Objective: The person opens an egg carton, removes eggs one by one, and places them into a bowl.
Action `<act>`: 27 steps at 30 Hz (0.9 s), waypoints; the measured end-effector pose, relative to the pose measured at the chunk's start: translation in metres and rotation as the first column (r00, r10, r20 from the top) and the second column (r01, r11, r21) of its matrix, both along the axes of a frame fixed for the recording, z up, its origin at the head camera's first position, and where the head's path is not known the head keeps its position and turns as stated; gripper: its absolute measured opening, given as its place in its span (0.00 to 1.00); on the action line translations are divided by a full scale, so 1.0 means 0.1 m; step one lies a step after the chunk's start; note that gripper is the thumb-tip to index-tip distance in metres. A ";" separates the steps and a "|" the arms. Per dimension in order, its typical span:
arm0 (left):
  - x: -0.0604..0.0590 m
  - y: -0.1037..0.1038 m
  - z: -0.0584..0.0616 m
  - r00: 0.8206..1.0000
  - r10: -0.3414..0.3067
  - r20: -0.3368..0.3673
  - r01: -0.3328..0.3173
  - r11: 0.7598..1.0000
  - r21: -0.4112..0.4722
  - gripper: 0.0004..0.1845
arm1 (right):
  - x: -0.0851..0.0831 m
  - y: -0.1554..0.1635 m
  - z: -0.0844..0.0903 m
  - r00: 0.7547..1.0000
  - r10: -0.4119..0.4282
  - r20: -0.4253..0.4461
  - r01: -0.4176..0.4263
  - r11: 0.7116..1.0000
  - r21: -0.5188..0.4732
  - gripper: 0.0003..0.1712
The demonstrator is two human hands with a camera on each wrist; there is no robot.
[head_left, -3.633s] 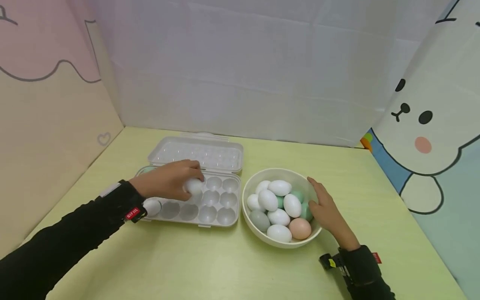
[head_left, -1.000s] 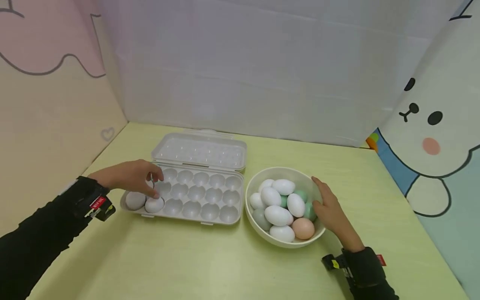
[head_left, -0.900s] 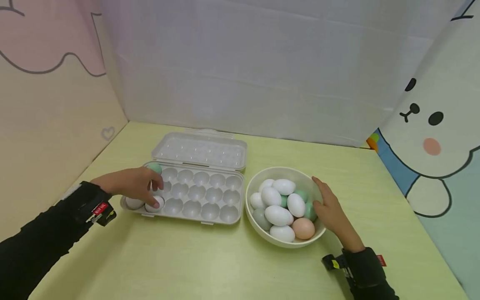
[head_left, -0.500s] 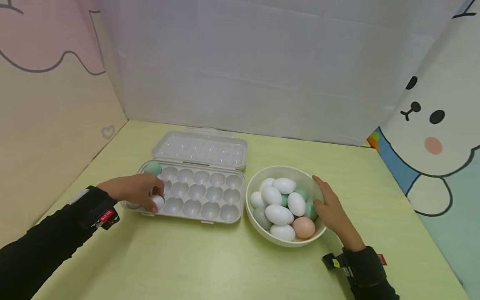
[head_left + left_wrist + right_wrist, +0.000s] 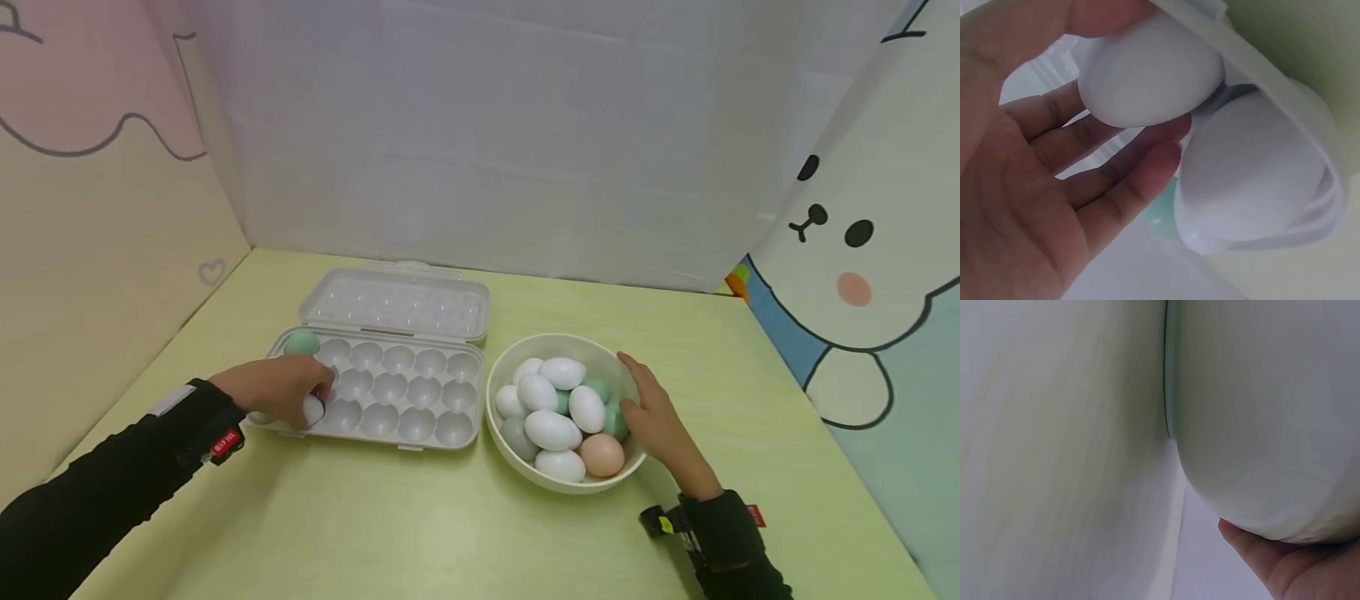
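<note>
An open clear egg tray (image 5: 420, 392) lies on the table with its lid (image 5: 393, 304) folded back. A green egg (image 5: 302, 342) sits in its back-left cell. My left hand (image 5: 315, 400) is at the tray's front-left corner and pinches a white egg (image 5: 312, 410) (image 5: 1147, 75) between thumb and fingers. A second white egg (image 5: 1254, 169) sits in the cell beside it. To the right, a white bowl (image 5: 525, 354) (image 5: 1260, 425) holds several white, green and tan eggs. My right hand (image 5: 637, 400) rests against the bowl's right side, fingers relaxed.
The yellow-green table (image 5: 420, 525) is walled in by paper panels at the left, back and right. A cartoon bear panel (image 5: 847, 250) stands at the right. Most tray cells hold nothing.
My left hand carried a white egg from the tray's middle to its front-left corner, then settled lower over the eggs there, uncovering the green egg behind. The right hand stayed on the bowl.
</note>
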State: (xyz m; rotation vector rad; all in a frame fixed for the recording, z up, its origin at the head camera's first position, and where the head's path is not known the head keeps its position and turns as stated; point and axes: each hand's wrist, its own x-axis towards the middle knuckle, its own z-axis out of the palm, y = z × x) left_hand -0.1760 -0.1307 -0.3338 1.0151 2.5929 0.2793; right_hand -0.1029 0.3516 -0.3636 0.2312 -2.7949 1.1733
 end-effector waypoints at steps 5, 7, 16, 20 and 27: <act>-0.04 0.09 0.15 0.999 -0.009 0.037 0.011 0.999 -0.040 0.15 | -0.01 0.00 -0.02 1.000 0.000 -0.004 0.000 1.000 0.004 0.37; -0.08 0.16 0.22 0.999 -0.035 0.014 0.035 0.999 -0.023 0.17 | -0.01 0.00 -0.01 1.000 0.000 -0.005 0.000 1.000 0.006 0.37; -0.23 0.73 0.45 0.971 -0.214 -0.110 0.237 0.933 0.270 0.19 | -0.01 -0.01 0.00 1.000 -0.023 0.007 0.023 1.000 0.014 0.36; -0.21 1.09 0.51 0.933 -0.326 -0.151 0.359 0.853 0.379 0.18 | -0.02 -0.01 0.00 1.000 -0.013 0.011 0.013 1.000 0.001 0.36; -0.11 1.84 0.66 0.856 -0.479 -0.197 0.515 0.750 0.415 0.16 | -0.01 -0.02 -0.01 1.000 -0.012 0.008 0.013 1.000 -0.016 0.36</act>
